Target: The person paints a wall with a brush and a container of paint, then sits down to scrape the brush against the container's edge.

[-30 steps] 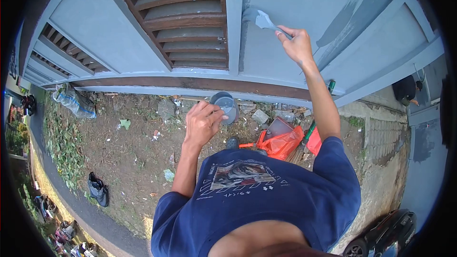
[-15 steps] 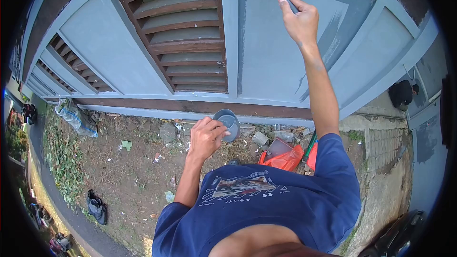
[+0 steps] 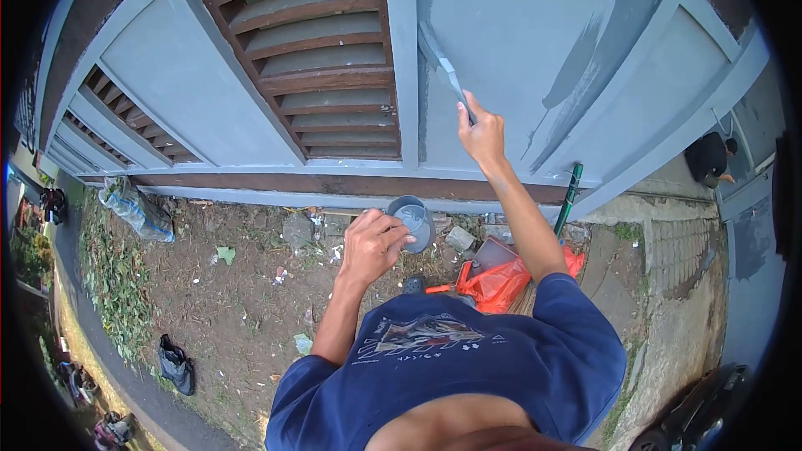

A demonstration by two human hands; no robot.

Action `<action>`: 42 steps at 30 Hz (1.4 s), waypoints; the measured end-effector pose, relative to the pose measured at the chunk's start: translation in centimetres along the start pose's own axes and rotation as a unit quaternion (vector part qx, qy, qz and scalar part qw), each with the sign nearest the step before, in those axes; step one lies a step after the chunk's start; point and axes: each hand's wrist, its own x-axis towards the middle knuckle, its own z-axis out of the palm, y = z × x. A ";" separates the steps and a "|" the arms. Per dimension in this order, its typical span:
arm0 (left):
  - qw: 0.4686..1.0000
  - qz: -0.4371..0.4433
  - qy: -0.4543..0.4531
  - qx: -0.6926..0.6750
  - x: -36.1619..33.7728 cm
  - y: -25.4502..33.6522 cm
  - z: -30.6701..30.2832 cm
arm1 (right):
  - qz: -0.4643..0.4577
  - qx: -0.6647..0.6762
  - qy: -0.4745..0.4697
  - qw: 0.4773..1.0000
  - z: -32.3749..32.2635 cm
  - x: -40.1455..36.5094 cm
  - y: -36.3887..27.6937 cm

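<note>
My right hand [image 3: 482, 135] is closed round the handle of a paintbrush [image 3: 449, 75], whose bristles touch the left edge of a blue-grey wall panel [image 3: 510, 58]. Darker, wet-looking paint streaks run along the panel's top and right side. Lower down, my left hand [image 3: 372, 244] grips the rim of a grey paint cup [image 3: 424, 234], with grey paint inside it. The cup is below the panel, in front of the wall's base.
Brown louvres [image 3: 326, 79] are left of the panel. Below lie an orange-red bag [image 3: 494, 286], a green pole [image 3: 570, 199], rubble and a plastic sack [image 3: 138, 210]. A person in dark clothes [image 3: 706, 159] crouches at the far right.
My right hand and the brush have moved down and left, from the panel's top to its left edge. My left hand and the cup have shifted slightly right and down. More of the green pole shows.
</note>
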 end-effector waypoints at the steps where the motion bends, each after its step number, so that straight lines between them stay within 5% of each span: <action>1: 1.000 0.000 0.006 0.002 -0.2 0.0 0.1 | 0.009 0.001 -0.008 1.000 0.5 -0.9 0.7; 18: 0.988 -0.112 -0.087 0.060 -6.5 -2.3 2.2 | 0.163 -0.124 -0.303 0.931 11.1 -16.7 18.5; 32: 0.982 -0.144 -0.078 0.091 -8.2 -2.6 2.4 | 0.013 -0.269 -0.440 0.857 13.1 -15.5 21.2; 42: 0.983 -0.149 -0.075 0.073 -7.5 -2.3 3.0 | -0.041 -0.368 -0.425 0.826 4.7 -13.3 25.4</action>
